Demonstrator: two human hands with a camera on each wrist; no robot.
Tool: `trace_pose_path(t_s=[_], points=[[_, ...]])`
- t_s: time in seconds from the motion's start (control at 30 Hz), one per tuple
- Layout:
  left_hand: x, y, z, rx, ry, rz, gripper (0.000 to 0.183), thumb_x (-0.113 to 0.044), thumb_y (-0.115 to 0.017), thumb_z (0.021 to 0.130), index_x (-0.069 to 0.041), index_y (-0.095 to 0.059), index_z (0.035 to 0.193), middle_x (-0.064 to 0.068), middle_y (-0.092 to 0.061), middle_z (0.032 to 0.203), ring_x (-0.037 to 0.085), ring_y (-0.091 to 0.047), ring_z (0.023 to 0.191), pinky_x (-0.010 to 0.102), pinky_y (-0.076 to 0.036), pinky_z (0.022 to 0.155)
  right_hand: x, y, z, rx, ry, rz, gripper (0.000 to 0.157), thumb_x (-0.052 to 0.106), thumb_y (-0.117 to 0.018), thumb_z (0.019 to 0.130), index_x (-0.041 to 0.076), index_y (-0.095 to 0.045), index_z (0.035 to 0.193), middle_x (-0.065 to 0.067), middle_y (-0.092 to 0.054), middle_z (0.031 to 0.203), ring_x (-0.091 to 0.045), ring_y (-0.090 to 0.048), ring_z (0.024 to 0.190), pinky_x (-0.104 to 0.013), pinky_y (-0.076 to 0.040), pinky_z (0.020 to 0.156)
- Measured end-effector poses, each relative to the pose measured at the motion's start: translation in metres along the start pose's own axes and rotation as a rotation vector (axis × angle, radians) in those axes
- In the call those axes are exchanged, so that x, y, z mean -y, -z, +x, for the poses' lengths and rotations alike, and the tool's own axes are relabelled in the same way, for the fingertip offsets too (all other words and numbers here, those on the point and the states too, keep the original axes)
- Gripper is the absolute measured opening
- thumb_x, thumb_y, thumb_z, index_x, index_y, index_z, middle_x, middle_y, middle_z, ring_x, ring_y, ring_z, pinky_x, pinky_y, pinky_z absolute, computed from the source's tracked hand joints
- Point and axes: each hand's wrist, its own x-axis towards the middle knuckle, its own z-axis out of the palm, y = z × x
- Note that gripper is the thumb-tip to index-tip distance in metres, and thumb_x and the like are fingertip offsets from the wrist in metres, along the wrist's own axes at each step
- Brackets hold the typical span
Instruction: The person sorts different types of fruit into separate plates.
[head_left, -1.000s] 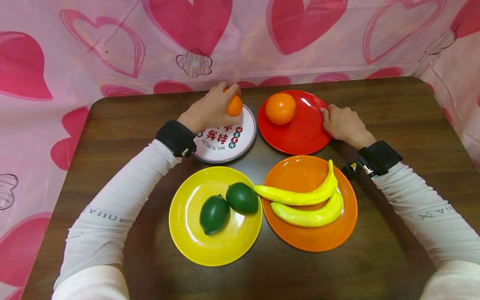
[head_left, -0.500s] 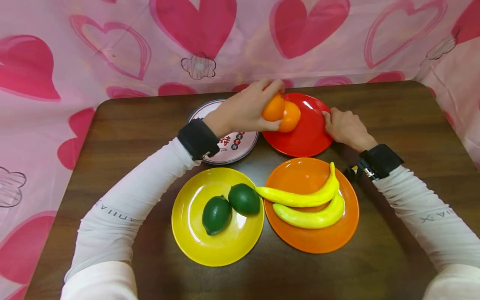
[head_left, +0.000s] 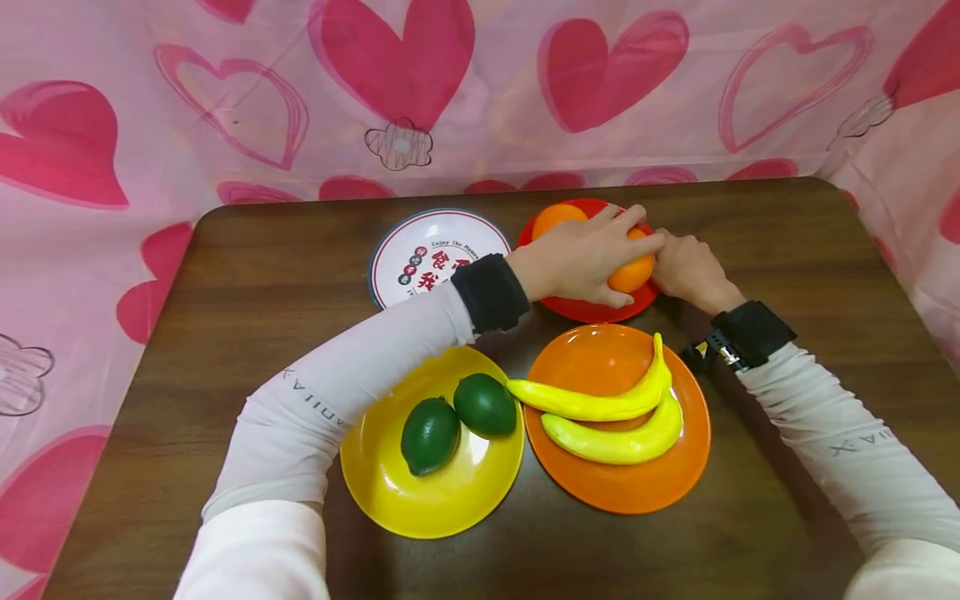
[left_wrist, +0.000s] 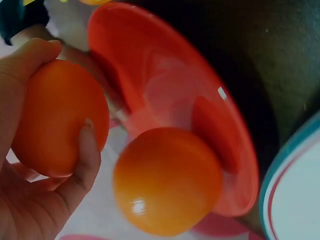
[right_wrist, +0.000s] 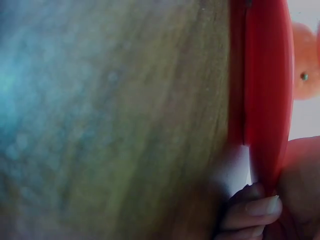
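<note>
An orange (head_left: pixel 632 273) sits in the grip of my left hand (head_left: pixel 588 254), over the right part of the red plate (head_left: pixel 585 312). The left wrist view shows thumb and fingers curled round this orange (left_wrist: pixel 60 120). A second orange (head_left: pixel 555 218) lies on the plate's far left side, partly behind the left hand. My right hand (head_left: pixel 692 268) holds the plate's right rim. Its fingertips (right_wrist: pixel 252 215) show at the red rim (right_wrist: pixel 270 95) in the right wrist view, with the thumb on the other face.
Left of the red plate is a white plate (head_left: pixel 397 258) with printed characters. Nearer stand a yellow plate (head_left: pixel 382 492) with two green lemon-shaped fruits (head_left: pixel 430 435) and an orange plate (head_left: pixel 600 492) with two bananas (head_left: pixel 611 437). The wooden table (head_left: pixel 780 250) meets a heart-patterned pink cloth (head_left: pixel 495 83).
My left hand has carried the orange rightward from over the white plate, past the second orange, to the red plate's right side. The right hand stays on the red rim.
</note>
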Motion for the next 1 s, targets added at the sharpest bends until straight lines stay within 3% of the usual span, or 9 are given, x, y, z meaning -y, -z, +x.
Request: trace_pose_path(t_s=[0.13, 0.33, 0.8, 1.0], points=[[0.001, -0.01, 0.009, 0.069, 0.009, 0.019, 0.083, -0.057, -0.058, 0.087, -0.025, -0.025, 0.155, 0.005, -0.03, 0.155, 0.026, -0.035, 0.14, 0.037, -0.043, 0.101, 0.003, 0.0, 0.001, 0.019, -0.022, 0.006, 0.052, 0.04, -0.04, 0.099, -0.004, -0.042, 0.127, -0.027, -0.056, 0.101, -0.045, -0.055, 0.084, -0.059, -0.05, 0.079], [0.005, -0.017, 0.013, 0.082, -0.01, 0.034, 0.082, -0.057, -0.061, 0.085, -0.022, -0.028, 0.153, 0.004, -0.033, 0.155, 0.021, -0.037, 0.138, 0.033, -0.041, 0.103, 0.006, 0.002, 0.003, 0.007, -0.037, -0.005, 0.048, 0.035, -0.042, 0.098, -0.004, -0.042, 0.125, -0.029, -0.056, 0.104, -0.046, -0.056, 0.086, -0.06, -0.05, 0.08], [0.006, -0.012, 0.013, 0.104, 0.019, 0.036, 0.082, -0.058, -0.059, 0.086, -0.022, -0.028, 0.153, 0.006, -0.033, 0.155, 0.018, -0.033, 0.141, 0.035, -0.041, 0.103, 0.009, 0.006, 0.004, 0.021, -0.019, 0.011, 0.051, 0.034, -0.045, 0.097, -0.005, -0.04, 0.13, -0.03, -0.056, 0.107, -0.045, -0.055, 0.087, -0.06, -0.049, 0.082], [0.003, -0.008, 0.009, 0.079, 0.026, 0.048, 0.085, -0.064, -0.056, 0.085, -0.023, -0.027, 0.154, 0.006, -0.03, 0.157, 0.018, -0.031, 0.143, 0.036, -0.042, 0.102, 0.006, 0.011, 0.002, 0.032, -0.021, 0.018, 0.051, 0.04, -0.038, 0.099, -0.004, -0.043, 0.125, -0.028, -0.055, 0.105, -0.045, -0.054, 0.088, -0.058, -0.049, 0.079]])
